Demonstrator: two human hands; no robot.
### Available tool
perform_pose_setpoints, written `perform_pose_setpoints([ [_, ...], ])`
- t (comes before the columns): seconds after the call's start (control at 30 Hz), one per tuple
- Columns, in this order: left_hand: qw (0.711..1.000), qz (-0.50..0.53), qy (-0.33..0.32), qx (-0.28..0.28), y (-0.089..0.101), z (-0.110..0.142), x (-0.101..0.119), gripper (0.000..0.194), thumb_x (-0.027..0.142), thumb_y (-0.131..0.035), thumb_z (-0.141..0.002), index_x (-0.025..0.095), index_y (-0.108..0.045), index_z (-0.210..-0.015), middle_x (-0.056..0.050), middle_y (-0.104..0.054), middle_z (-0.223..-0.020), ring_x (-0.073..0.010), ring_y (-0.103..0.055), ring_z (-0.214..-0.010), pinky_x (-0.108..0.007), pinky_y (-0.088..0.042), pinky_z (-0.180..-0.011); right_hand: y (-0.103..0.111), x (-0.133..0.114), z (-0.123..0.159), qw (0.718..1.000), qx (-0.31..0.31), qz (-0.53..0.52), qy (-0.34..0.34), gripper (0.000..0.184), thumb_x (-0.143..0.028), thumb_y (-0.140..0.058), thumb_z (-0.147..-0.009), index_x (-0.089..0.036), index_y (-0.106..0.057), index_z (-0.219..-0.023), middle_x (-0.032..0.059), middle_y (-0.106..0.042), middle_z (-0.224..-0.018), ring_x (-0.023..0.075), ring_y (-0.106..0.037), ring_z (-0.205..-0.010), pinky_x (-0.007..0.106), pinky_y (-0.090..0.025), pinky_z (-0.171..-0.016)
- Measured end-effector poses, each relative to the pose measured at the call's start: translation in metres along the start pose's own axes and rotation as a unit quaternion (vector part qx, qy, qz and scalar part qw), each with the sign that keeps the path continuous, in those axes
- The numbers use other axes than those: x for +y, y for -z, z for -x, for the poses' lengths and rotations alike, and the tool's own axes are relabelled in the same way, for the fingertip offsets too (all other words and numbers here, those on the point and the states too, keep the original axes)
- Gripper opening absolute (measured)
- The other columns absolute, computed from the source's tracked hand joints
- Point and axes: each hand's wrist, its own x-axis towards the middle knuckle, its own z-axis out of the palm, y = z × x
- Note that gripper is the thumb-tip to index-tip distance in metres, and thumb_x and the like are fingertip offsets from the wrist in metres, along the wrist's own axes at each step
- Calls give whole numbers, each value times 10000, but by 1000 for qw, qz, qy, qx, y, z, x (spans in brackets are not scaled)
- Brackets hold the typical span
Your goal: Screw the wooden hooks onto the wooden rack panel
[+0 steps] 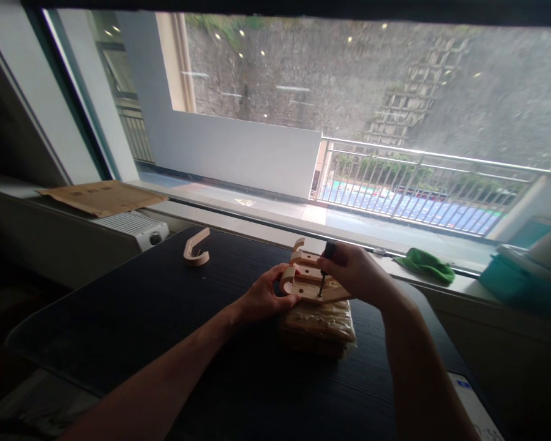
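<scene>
My right hand [342,267] is closed around the dark handle of a screwdriver [322,285]. Its shaft points down, with the tip at a hole in the nearest bar of a pale wooden piece [308,292]. That piece has several parallel bars with curled hook ends and drilled holes. My left hand [267,292] grips the hooked end of the nearest bar between thumb and fingers. Beneath the wood lies a brownish block wrapped in clear plastic [324,324]. Whether a screw sits under the tip is too small to tell.
A loose wooden hook [196,251] lies on the dark table [133,306] at the left. A brown envelope [103,197] and a green cloth [427,265] rest along the window sill. At the right edge are a teal box [509,282] and a phone-like screen [472,404].
</scene>
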Motion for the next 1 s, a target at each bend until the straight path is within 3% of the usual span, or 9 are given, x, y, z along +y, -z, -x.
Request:
perform_pose_setpoints([
  [0.13,1000,-4,-6,0,0,0,-1,346,255,-629,-682,170,-535,-1004,-4,-552,-872,-130,-512,-774,-236,-437,-722,-4,3,-4,1000,22,-5,4,314,-473,-493,-746,-176,-587,-706,-9,-525,-565,107,-434,-534,241,-315,-488],
  [0.33,1000,-24,-1,5,1,-1,-2,362,257,-635,-668,166,-530,-1002,-15,-548,-884,-149,-506,-809,-261,-437,-753,-6,10,-7,999,29,-1,-45,345,-488,-471,-749,-167,-582,-688,-2,-555,-586,103,-445,-508,240,-308,-472],
  [0.53,1000,-30,-1,5,0,-1,-3,354,246,-616,-686,173,-523,-1020,-3,-550,-871,-130,-504,-780,-243,-431,-745,-5,1,-5,999,41,-6,-35,352,-509,-474,-742,-179,-596,-765,-6,-563,-607,94,-430,-493,229,-277,-450],
  [0.8,1000,-27,-3,1,1,-1,1,332,268,-618,-684,162,-524,-983,-2,-548,-858,-130,-502,-775,-234,-428,-732,-6,0,-6,999,41,-3,-32,356,-487,-465,-745,-161,-593,-683,-13,-531,-563,87,-393,-488,231,-268,-466],
  [1.0,1000,-21,-12,-3,0,-2,-3,336,252,-620,-691,165,-516,-998,4,-541,-846,-123,-498,-761,-229,-429,-717,-9,-3,-7,995,69,27,-70,338,-480,-466,-742,-167,-568,-667,0,-550,-573,95,-407,-497,235,-258,-479],
])
